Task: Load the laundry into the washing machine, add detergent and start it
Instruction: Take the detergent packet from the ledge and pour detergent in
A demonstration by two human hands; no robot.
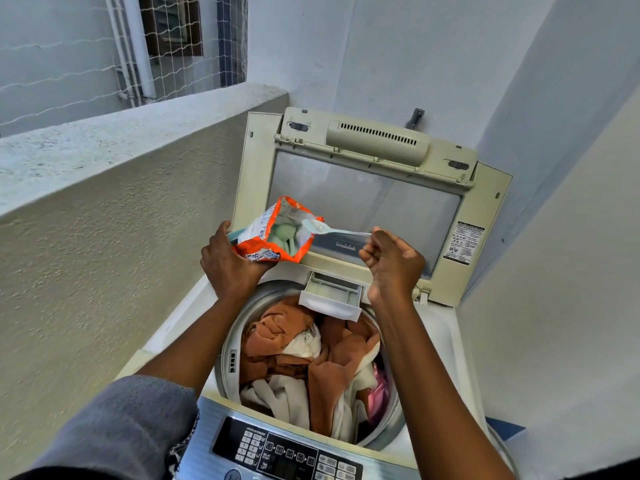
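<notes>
The hands worked apart above an open top-loading washing machine point(440, 327): the left hand point(230, 263) gripped the lower end of an orange-and-white detergent packet point(273, 233), fingers curled round it, while the right hand point(393, 263) pinched the handle tip of a pale blue plastic spoon point(332, 230). The spoon's bowl lay at the packet's torn-open mouth, which was tilted toward the camera and showed pale green and white contents inside. Packet and spoon were held in front of the raised lid point(363, 202), whose grey window panel stood nearly upright against the back wall. Just below and between the two hands, the white detergent drawer point(332, 299) was pulled out over the back edge of the drum point(225, 344); whether its compartments held any powder could not be told. The drum was heaped close to its rim with laundry point(311, 362), mostly rust-brown and cream cloth with a patch of pink at the right side. The dark control panel point(287, 455) with its rows of buttons ran along the near edge of the machine. A grey sleeve point(131, 420) covered the left upper arm. A rough concrete ledge point(104, 143) rose to the left with white netting point(86, 74) above it, a tap point(417, 116) stuck out of the wall behind the lid, and an instruction sticker point(464, 242) sat on the lid's right frame.
</notes>
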